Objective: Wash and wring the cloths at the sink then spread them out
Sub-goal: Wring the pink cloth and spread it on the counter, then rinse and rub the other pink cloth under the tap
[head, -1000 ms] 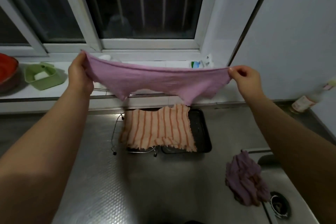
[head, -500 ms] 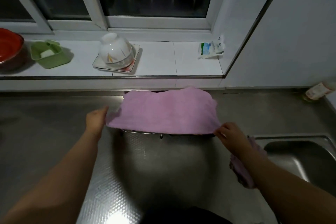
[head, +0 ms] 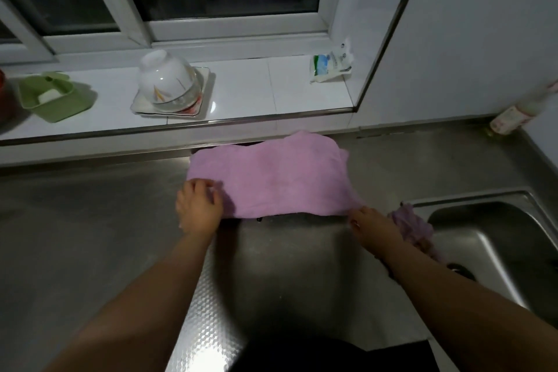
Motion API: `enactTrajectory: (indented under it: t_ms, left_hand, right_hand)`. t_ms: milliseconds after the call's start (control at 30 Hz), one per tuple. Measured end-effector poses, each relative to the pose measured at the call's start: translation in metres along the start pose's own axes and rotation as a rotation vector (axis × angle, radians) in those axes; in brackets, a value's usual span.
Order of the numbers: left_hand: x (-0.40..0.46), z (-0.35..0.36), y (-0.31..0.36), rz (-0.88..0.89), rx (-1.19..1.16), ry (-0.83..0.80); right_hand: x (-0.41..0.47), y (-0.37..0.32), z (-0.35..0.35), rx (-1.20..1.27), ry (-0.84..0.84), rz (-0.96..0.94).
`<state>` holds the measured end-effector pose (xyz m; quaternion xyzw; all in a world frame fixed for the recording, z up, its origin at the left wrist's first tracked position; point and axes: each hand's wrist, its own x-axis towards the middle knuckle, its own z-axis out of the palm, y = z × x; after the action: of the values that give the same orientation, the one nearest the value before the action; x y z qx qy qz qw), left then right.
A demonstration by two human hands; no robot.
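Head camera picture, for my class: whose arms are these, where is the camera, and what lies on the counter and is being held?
No machine here: a person wears the camera on their head, looking down at their own two arms. The left hand and right hand each pinch a near corner of a pink cloth, laid flat on the steel counter. A crumpled purple cloth sits at the edge of the sink. On the tiled sill stand an upturned white bowl on a square plate, a green soap dish and a small packet.
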<state>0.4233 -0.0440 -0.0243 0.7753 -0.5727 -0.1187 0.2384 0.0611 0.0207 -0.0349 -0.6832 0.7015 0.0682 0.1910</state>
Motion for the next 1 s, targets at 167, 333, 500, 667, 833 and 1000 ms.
enactTrajectory:
  t_ms: [167, 333, 500, 667, 833, 1000]
  left_hand:
    - [-0.021, 0.034, 0.065, 0.274, -0.012, -0.179]
    - [-0.054, 0.064, 0.125, 0.414, 0.018, -0.325]
    - [-0.082, 0.079, 0.169, 0.496, 0.065, -0.404]
    - [-0.118, 0.094, 0.228, 0.575, -0.054, -0.709]
    - [-0.176, 0.107, 0.314, 0.71, -0.202, -1.108]
    - [-0.236, 0.103, 0.393, 0.812, -0.493, -1.19]
  right_hand:
    - [-0.024, 0.035, 0.01, -0.046, -0.032, 0.189]
    - [-0.059, 0.08, 0.039, -0.047, -0.215, 0.371]
    - [-0.07, 0.095, 0.041, 0.161, 0.04, 0.336]
    - [-0.097, 0.117, -0.005, 0.776, 0.501, 0.463]
    - [-0.133, 0.157, -0.061, 1.091, 0.601, 0.454]
    - [-0.194, 0.204, -0.117, 1.295, 0.764, 0.267]
